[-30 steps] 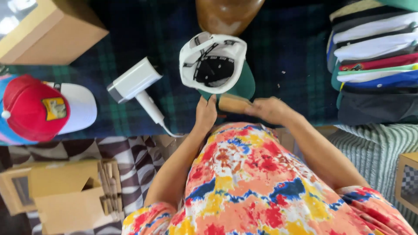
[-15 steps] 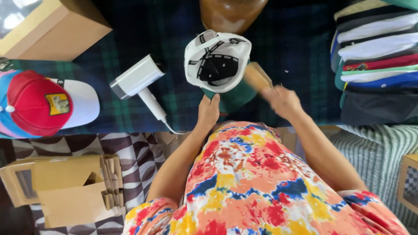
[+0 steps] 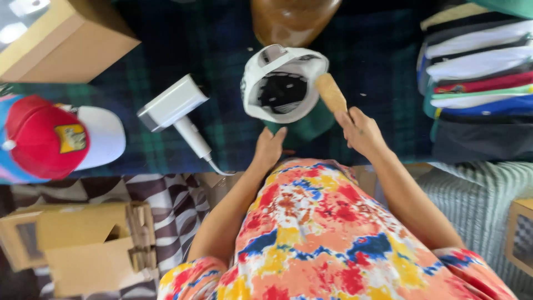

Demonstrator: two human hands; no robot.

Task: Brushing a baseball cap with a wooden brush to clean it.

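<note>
A white cap [image 3: 283, 83] lies upside down on the dark plaid cloth [image 3: 222, 50], its green brim [image 3: 302, 125] pointing toward me. My left hand [image 3: 269, 149] rests on the near edge of that brim, fingers together. My right hand [image 3: 361, 130] is closed on the handle of a tan wooden brush [image 3: 331, 93], whose head touches the cap's right side.
A white handheld steamer [image 3: 175, 111] with its cord lies left of the cap. A red and white cap [image 3: 55, 139] sits at far left, cardboard boxes [image 3: 61, 39] at top left and lower left, a stack of folded garments [image 3: 480, 78] at right, a brown rounded form [image 3: 291, 19] behind.
My right hand lifted the wooden brush from beside the brim up to the cap's right side. My left hand stayed on the brim.
</note>
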